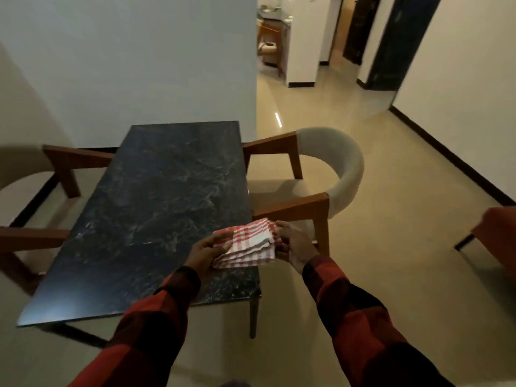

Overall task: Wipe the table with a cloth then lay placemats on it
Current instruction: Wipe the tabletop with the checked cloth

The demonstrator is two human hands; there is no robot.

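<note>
Dark marble table (145,208); both hands grip checked cloth (248,244).

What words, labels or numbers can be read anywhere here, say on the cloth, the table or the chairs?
None can be read.
The checked cloth, held by the left hand and right hand, shows only red and white squares.
The dark table shows only marble veining.
The chair beside it bears no label.
The things on the far counter are too small and blurred to tell.
</note>
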